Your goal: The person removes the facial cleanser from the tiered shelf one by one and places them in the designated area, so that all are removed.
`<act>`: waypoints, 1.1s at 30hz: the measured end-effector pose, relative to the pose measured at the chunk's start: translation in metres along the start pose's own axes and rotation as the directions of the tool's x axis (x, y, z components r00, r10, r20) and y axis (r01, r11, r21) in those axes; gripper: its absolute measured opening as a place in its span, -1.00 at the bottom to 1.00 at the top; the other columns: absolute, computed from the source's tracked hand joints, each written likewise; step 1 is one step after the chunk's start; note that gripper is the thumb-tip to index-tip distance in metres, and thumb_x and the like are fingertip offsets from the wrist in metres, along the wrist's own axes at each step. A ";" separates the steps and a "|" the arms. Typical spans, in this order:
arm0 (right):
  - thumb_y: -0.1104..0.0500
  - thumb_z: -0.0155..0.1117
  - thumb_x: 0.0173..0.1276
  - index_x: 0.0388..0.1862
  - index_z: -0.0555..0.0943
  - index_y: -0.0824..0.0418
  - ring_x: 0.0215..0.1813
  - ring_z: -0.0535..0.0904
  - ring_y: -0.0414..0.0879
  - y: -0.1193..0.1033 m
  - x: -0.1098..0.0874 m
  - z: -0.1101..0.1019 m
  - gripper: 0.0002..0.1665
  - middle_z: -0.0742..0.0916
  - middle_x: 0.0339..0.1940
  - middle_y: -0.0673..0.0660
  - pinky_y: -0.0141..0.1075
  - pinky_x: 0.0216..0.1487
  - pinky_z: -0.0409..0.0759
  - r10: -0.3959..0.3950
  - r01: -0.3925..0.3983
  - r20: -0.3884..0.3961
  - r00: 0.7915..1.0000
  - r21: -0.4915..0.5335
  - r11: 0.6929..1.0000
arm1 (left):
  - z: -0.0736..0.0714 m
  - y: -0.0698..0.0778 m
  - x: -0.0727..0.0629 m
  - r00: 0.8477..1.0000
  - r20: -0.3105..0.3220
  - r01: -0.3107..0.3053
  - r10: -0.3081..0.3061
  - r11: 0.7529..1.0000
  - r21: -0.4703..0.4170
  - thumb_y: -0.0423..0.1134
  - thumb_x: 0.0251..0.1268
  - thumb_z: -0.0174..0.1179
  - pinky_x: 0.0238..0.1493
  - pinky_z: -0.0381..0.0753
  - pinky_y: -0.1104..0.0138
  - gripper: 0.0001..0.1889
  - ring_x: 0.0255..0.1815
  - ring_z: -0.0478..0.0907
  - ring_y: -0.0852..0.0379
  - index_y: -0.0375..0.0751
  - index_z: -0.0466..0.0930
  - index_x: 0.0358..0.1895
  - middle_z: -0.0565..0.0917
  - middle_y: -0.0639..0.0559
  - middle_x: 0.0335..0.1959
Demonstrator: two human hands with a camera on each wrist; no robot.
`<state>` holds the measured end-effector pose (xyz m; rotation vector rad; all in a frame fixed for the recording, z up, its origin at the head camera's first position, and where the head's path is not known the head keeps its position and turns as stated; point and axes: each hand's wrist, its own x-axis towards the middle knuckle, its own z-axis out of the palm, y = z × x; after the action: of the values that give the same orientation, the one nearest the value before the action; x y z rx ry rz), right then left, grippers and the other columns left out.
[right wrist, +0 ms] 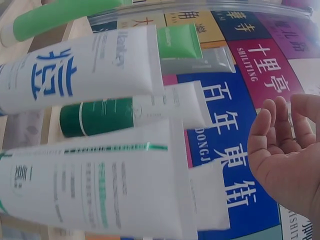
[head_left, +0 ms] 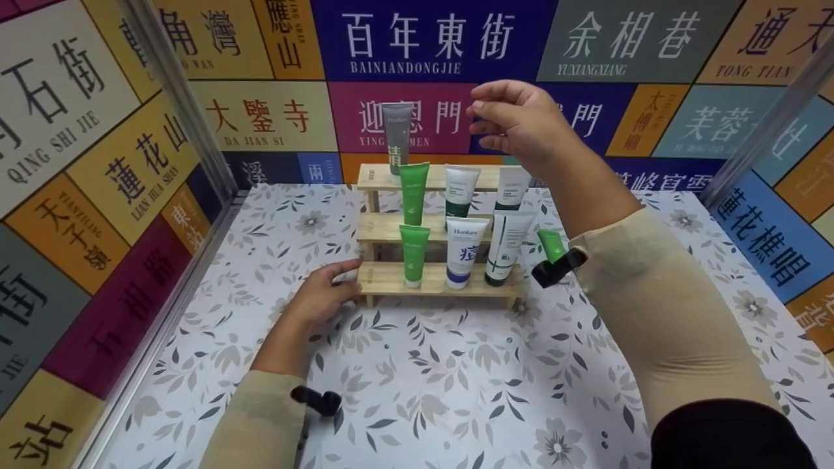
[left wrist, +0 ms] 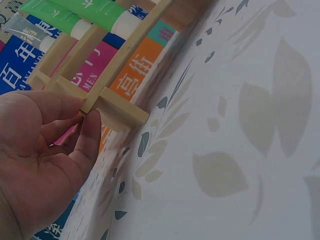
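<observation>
A three-step wooden display stand carries several upright squeeze tubes. My left hand pinches the left end of its lowest step; the left wrist view shows thumb and fingertips at the wood. Raised behind and above the stand's right side, my right hand holds nothing, its fingers loosely bent. On the bottom step are a small green tube, a white tube with a blue character and a white tube with green print. A grey tube stands on the top step at left.
Higher up stand another green tube and two white-and-green tubes. A further green tube shows beside the stand, partly hidden by the right wrist camera. Colourful sign-printed walls enclose the leaf-patterned table.
</observation>
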<state>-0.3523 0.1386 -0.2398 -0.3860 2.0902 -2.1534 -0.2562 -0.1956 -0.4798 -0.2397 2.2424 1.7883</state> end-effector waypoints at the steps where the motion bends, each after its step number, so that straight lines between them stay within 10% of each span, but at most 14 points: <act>1: 0.16 0.37 0.56 0.19 0.69 0.17 0.04 0.69 0.00 0.000 0.002 0.004 -0.70 0.75 0.11 0.13 -0.28 -0.01 0.71 0.002 -0.002 0.004 1.000 -0.003 1.000 | 0.000 0.000 0.000 1.000 -0.001 0.003 -0.003 1.000 -0.001 -0.27 0.55 0.20 0.47 0.49 0.05 -0.45 0.35 0.65 -0.02 0.12 0.50 0.54 0.60 -0.03 0.48; 33: 0.30 0.38 0.51 0.27 0.65 0.04 0.29 0.66 0.02 0.024 0.054 0.070 -0.59 0.72 0.26 0.09 -0.12 0.38 0.65 0.069 -0.070 -0.034 0.997 -0.054 0.996 | 0.000 0.000 -0.003 0.998 0.009 -0.069 0.069 0.997 0.023 -0.32 0.55 0.19 0.35 0.61 0.07 -0.43 0.27 0.71 -0.07 -0.06 0.46 0.57 0.62 -0.19 0.45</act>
<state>-0.3882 0.0565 -0.2573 -0.2812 2.1507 -2.0809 -0.2537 -0.1954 -0.4787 -0.1514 2.2909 1.7922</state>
